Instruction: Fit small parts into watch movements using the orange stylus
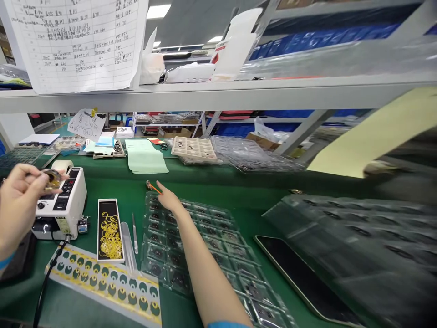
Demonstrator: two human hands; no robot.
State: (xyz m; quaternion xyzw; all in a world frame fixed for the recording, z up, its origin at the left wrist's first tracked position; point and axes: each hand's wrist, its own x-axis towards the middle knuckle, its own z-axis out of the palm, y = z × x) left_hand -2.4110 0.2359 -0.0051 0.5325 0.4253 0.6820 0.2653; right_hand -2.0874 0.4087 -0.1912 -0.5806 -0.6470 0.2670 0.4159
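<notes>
My left hand (20, 202) is closed in a pinch on a small round amber-and-clear part (53, 179), held up before the white tape dispenser (75, 193). My right hand (167, 198) reaches over the far left corner of a clear compartment tray (177, 259) with small dark parts in its pockets. Its fingers are pinched on a small part with an orange strip (154, 187); a shiny round end shows beyond the fingertips. Between the hands lie a box of yellow rings (109, 234), tweezers (135, 233) and a sheet of yellow-and-green stickers (105, 287).
A phone (303, 278) lies right of the tray, beside more stacked clear trays (358, 237). Green paper (145, 156) and a beige compartment tray (194, 149) sit at the back. A metal shelf beam (218, 98) crosses above. A black cable (46, 282) hangs at left.
</notes>
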